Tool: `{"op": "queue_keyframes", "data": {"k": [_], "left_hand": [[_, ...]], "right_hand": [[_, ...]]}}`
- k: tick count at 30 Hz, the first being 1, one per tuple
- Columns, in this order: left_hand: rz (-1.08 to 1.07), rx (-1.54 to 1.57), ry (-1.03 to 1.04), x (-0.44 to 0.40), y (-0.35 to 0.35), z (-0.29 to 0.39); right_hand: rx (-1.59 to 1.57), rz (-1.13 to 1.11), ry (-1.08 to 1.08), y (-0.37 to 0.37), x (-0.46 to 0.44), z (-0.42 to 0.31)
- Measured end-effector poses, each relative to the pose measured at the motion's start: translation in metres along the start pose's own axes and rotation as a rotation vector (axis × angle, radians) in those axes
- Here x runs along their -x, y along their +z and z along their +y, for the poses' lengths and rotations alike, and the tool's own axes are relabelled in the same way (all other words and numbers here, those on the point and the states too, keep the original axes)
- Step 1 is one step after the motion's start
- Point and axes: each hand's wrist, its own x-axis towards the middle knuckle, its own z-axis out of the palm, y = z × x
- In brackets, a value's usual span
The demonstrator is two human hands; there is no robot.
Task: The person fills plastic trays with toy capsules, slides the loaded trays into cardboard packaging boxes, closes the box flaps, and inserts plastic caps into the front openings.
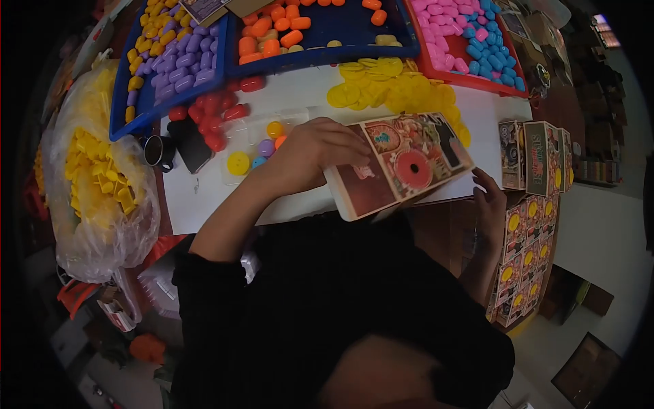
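Note:
My left hand (pixel 315 155) grips the left end of a printed cardboard box (pixel 412 160), fingers over its top face. The box is tilted above the front of the table and shows colourful artwork with a large red disc. My right hand (pixel 489 204) is by the box's right corner with its fingers apart. Whether a fingertip touches that corner I cannot tell. Left of the box, partly behind my left forearm, a clear plastic tray (pixel 235 140) holds a yellow disc (pixel 238 163) and several coloured pieces.
Blue trays (pixel 320 60) of yellow, purple and orange capsules line the back, beside a red tray (pixel 470 78) of pink and blue ones. Yellow discs (pixel 388 85) and red capsules (pixel 214 116) are heaped on the table. Finished-looking boxes (pixel 528 252) are stacked right; a plastic bag (pixel 102 184) stands left.

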Motion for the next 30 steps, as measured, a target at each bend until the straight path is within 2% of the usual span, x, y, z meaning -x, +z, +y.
{"op": "queue_keyframes", "data": {"k": [1, 3, 5, 7, 8, 10, 11, 13, 14, 15, 16, 17, 19, 23, 25, 30], "left_hand": [[-0.123, -0.255, 0.126, 0.002, -0.002, -0.002], [-0.139, -0.305, 0.146, 0.002, 0.003, -0.002], [-0.159, -0.348, 0.166, 0.002, 0.01, 0.0], [-0.216, -0.358, 0.136, -0.001, 0.013, -0.001], [-0.214, -0.357, 0.128, -0.001, 0.014, 0.0], [-0.178, -0.634, 0.089, 0.0, 0.011, 0.0], [-0.171, -0.643, 0.078, 0.005, 0.003, -0.003], [-0.03, -0.585, -0.215, 0.025, -0.024, -0.011], [-0.103, -0.623, -0.371, 0.038, -0.037, -0.014], [-0.103, -0.627, -0.377, 0.048, -0.042, -0.016], [-0.209, -0.685, -0.52, 0.057, -0.044, -0.019], [-0.317, -0.737, -0.66, 0.062, -0.043, -0.022], [-0.345, -0.756, -0.664, 0.065, -0.04, -0.026], [-0.333, -0.679, -0.626, 0.071, -0.045, -0.027], [-0.302, -0.671, -0.585, 0.078, -0.046, -0.027], [-0.282, -0.605, -0.519, 0.085, -0.044, -0.031]], "right_hand": [[-0.005, -0.007, 0.004, 0.004, 0.005, -0.008], [0.112, -0.053, -0.133, 0.024, 0.014, -0.034], [0.283, -0.408, -0.286, 0.06, 0.019, -0.09], [0.473, -0.387, -0.744, 0.118, 0.017, -0.087], [0.47, -0.395, -0.746, 0.141, 0.013, -0.08], [0.632, -0.229, -0.623, 0.175, 0.007, -0.068], [0.628, -0.236, -0.636, 0.18, 0.006, -0.067], [0.522, -0.127, -0.612, 0.186, 0.001, -0.069], [0.515, -0.133, -0.619, 0.186, -0.003, -0.069], [0.338, -0.288, -0.478, 0.182, -0.009, -0.068], [0.161, -0.436, -0.332, 0.18, -0.012, -0.069], [0.159, -0.439, -0.331, 0.183, -0.01, -0.074], [-0.179, -0.427, -0.216, 0.195, -0.006, -0.086], [-0.219, -0.407, -0.225, 0.204, -0.002, -0.089], [-0.172, -0.371, -0.306, 0.203, -0.002, -0.088], [-0.114, -0.432, -0.328, 0.2, 0.0, -0.087]]}}
